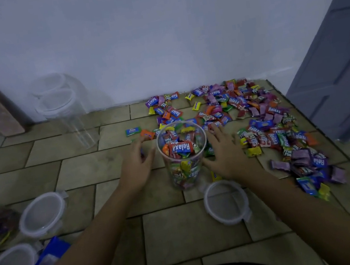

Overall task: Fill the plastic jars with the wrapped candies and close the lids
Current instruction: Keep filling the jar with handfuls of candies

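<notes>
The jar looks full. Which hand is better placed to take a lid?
Probably the right hand: a lid lies just beside its wrist, near the jar. The other lids lie farther from the left hand.

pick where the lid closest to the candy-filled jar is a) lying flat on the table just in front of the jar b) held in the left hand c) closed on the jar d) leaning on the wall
a: the lid lies flat on the table just in front of the jar, whose mouth is uncovered.
</notes>
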